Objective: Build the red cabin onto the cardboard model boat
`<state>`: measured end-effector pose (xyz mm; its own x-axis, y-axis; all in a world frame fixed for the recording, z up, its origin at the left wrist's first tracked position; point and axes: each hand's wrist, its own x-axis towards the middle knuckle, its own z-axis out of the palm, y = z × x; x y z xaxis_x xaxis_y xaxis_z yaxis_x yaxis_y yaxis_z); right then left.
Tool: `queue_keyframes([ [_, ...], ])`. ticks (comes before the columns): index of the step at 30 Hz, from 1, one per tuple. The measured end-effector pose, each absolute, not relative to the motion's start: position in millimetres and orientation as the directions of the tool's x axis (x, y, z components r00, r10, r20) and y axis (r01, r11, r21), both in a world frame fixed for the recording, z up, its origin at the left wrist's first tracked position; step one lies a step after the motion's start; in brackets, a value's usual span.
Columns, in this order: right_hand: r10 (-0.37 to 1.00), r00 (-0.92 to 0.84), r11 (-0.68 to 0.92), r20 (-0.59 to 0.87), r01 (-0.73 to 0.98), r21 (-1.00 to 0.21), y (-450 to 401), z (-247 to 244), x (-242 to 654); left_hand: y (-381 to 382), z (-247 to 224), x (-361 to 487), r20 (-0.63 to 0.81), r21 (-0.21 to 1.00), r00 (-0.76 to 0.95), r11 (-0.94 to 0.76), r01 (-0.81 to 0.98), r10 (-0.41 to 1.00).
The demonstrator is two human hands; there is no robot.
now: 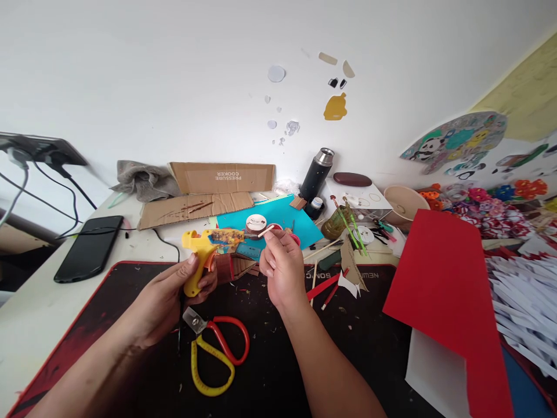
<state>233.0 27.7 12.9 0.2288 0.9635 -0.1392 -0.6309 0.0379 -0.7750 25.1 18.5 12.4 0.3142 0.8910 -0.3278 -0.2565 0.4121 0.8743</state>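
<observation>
My left hand (174, 296) is wrapped round the handle of a yellow hot glue gun (201, 249), whose stained nozzle points right. Between the fingertips of my right hand (282, 264) is a short, pale wooden stick (265, 231), close to the nozzle tip; whether the two touch I cannot tell. Behind the gun and my hands lie a round white-topped container (256, 224) and a turquoise sheet (304, 223). Scissors with red and yellow handles (213, 354) rest on the dark mat (270, 371) below the gun.
At the left lies a black phone (89, 248) with cables near it. Cardboard pieces (221, 177) and a dark flask (316, 174) stand by the wall. Red card (444, 296), folded paper strips (526, 307) and paper flowers (478, 203) fill the right side.
</observation>
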Motion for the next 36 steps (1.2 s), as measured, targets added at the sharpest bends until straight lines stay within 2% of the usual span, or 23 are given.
queue_keyframes([
  [36, 0.965, 0.227, 0.045, -0.132, -0.638, -0.769, 28.4, 11.7, 232.6, 19.9, 14.8, 27.1, -0.319, 0.897, 0.303, 0.389, -0.208, 0.898],
])
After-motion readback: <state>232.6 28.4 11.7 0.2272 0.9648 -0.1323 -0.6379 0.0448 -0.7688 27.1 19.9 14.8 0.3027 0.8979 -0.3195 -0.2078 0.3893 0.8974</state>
